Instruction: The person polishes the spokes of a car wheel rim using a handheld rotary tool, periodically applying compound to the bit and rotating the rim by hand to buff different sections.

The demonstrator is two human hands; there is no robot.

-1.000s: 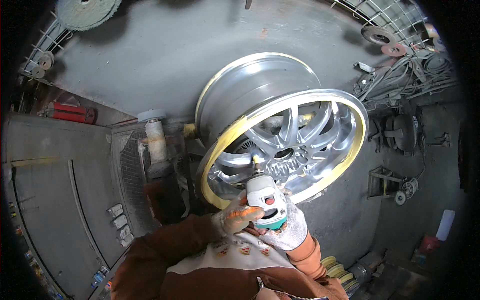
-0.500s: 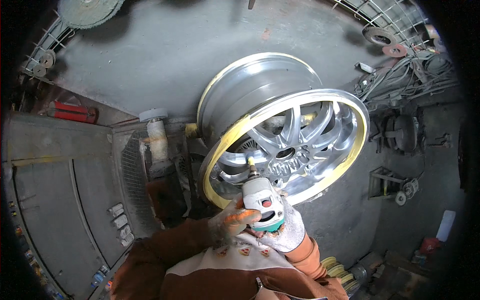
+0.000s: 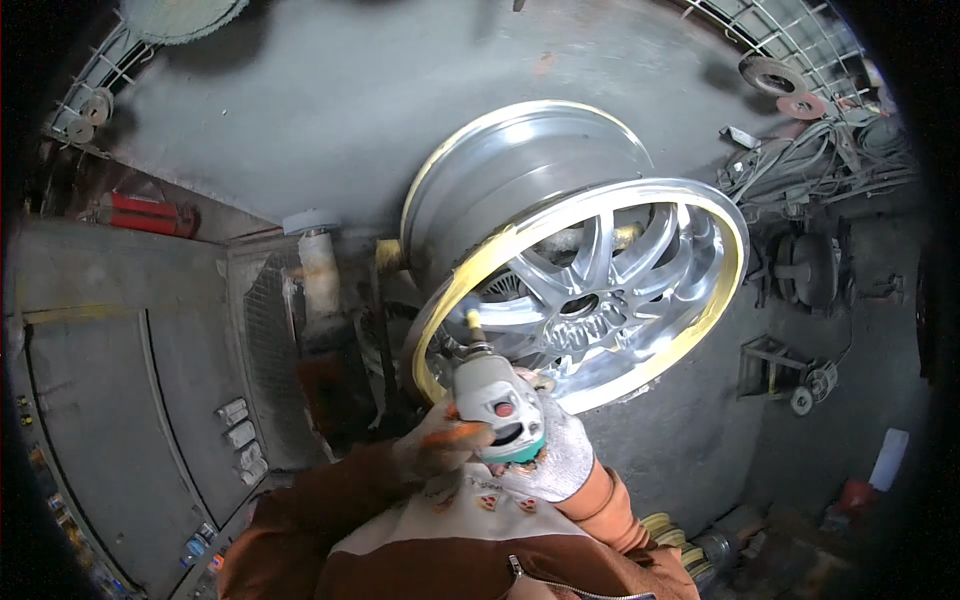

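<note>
A scuffed grey wall (image 3: 340, 130) of a dim workshop stands behind the wheel rim (image 3: 597, 250), which serves as landmark for everything here. The bright metal rim is tilted, with its spoked face towards the person and a yellow band (image 3: 462, 275) around much of its lip.

At the left part of that face is a yellow tip (image 3: 474, 318), mounted on a white and green power tool (image 3: 490, 390). The tip lies beside the outer end of a spoke; whether it touches the metal I cannot tell. Just below the rim, the gloved left hand (image 3: 440, 440) has its fingers curled against the tool's left side. The gloved right hand (image 3: 555, 455) grips the tool from the right and beneath; some of its fingers are hidden.

The step in hand looks like finishing the spokes with the small tip. The next move seems to call for a firm two-handed hold and light, even contact along the spoke, keeping the tool's nose off the rim's lip.

Farther out, left of the rim, stands a whitish cylinder (image 3: 320, 275), and well beyond it lies a red cylinder (image 3: 150, 216). Right of the rim hang tangled cables (image 3: 800, 165); below and to its right sit stacked yellow rings (image 3: 675, 540).
</note>
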